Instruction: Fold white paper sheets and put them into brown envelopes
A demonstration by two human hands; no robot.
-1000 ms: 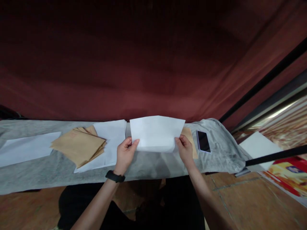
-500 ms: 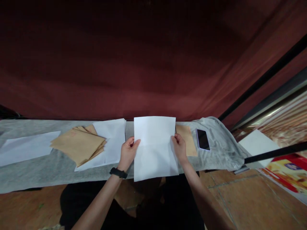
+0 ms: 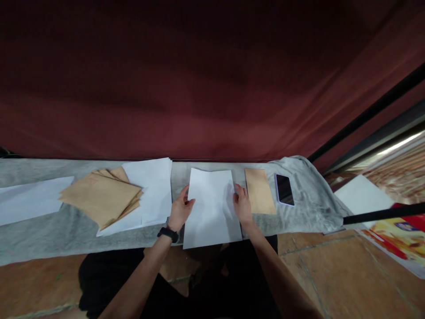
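Note:
A blank white sheet of paper (image 3: 212, 208) is in front of me, its near edge reaching past the front of the cloth-covered surface. My left hand (image 3: 181, 209) grips its left edge, thumb on top and fingers curled at the side; a dark band is on that wrist. At the opposite edge, my right hand (image 3: 243, 204) holds the sheet in the same way, its fingertips partly hidden. A brown paper envelope (image 3: 260, 190) lies just right of my right hand. Left of my left hand is a stack of white paper (image 3: 156, 199), partly covered by a pile of brown envelopes (image 3: 102, 195).
A phone (image 3: 284, 189) lies on the grey cloth (image 3: 308, 199) at the right. Another white sheet (image 3: 29, 197) is at the far left. Dark red fabric (image 3: 199, 110) hangs behind the surface. A black bar (image 3: 381, 214) and a colourful box (image 3: 398, 239) are at the right.
The sheet has come down closer to the cloth, its far edge now nearer to me and baring cloth behind it. Both hands have stayed at its sides. The view has shifted slightly.

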